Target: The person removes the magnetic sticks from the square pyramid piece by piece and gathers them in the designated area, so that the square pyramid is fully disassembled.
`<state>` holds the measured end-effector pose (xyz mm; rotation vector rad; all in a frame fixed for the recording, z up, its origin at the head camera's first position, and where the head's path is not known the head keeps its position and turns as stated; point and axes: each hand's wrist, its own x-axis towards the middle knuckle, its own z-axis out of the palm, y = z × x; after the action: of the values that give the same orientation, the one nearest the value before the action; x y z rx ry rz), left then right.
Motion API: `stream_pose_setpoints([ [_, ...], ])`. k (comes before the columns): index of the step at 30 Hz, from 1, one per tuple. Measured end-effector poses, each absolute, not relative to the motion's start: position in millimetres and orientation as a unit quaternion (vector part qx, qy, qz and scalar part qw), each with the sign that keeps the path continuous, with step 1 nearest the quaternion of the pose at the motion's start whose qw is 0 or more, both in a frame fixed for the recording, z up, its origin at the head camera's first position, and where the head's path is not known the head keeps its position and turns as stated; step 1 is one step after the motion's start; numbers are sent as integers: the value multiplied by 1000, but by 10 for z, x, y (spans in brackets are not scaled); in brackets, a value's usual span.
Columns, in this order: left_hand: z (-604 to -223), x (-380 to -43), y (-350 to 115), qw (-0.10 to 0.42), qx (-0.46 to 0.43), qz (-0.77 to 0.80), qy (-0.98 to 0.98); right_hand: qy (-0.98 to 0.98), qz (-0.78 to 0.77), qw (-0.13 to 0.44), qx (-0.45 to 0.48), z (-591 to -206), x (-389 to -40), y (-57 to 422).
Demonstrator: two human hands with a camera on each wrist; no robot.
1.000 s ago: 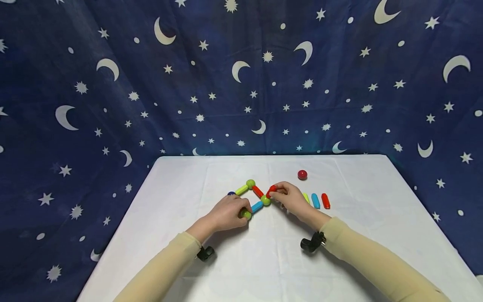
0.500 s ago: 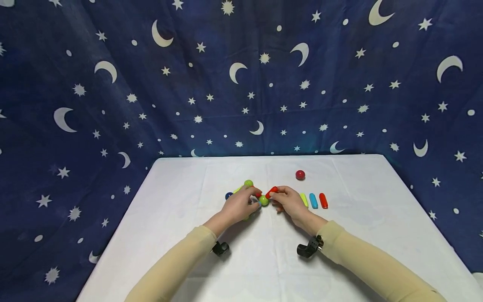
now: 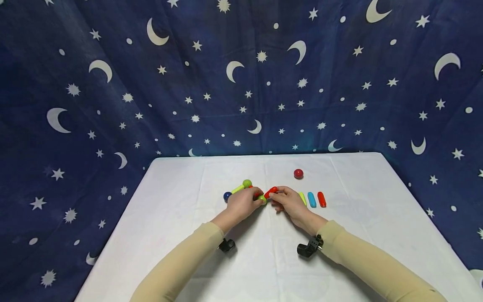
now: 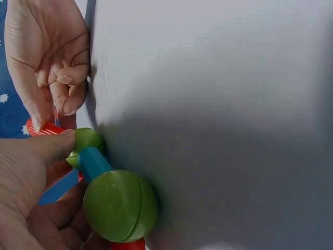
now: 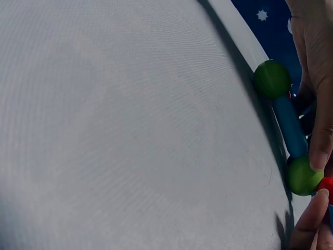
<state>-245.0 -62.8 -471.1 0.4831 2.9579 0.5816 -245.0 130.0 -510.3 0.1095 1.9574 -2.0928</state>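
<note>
My left hand [image 3: 241, 204] holds a small green ball [image 3: 263, 200], its thumb lying against the ball. Between my right hand's [image 3: 292, 203] thumb and fingers is a red rod [image 3: 270, 192], one end meeting that ball. A blue rod [image 4: 93, 165] joins the held ball to another green ball [image 4: 117, 205], seen in the left wrist view. Beyond my left hand, a yellow-green rod [image 3: 237, 189] runs between a dark blue ball [image 3: 227, 196] and a far green ball [image 3: 247, 183]. A second red rod is mostly covered by my left fingers.
A red ball [image 3: 298, 173] lies further back on the white table [image 3: 339, 260]. Right of my right hand, a loose yellow-green rod [image 3: 303, 198], blue rod [image 3: 311, 199] and red rod [image 3: 322, 199] lie in a row. A starry dark blue cloth [image 3: 211, 75] hangs behind.
My left hand has left the near green ball and moved right and away along the blue rod to the ball by the red rod. My right hand keeps its pinch, almost unmoved.
</note>
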Motion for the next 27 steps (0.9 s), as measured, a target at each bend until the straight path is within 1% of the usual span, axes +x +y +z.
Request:
stream_pose_setpoints([
  [20, -4668, -2486, -611, 66, 157, 190, 967, 677, -723, 130, 32, -5082, -2450, 1282],
  [27, -4646, -2484, -606, 71, 155, 179, 969, 669, -728, 149, 19, -5026, -2426, 1331],
])
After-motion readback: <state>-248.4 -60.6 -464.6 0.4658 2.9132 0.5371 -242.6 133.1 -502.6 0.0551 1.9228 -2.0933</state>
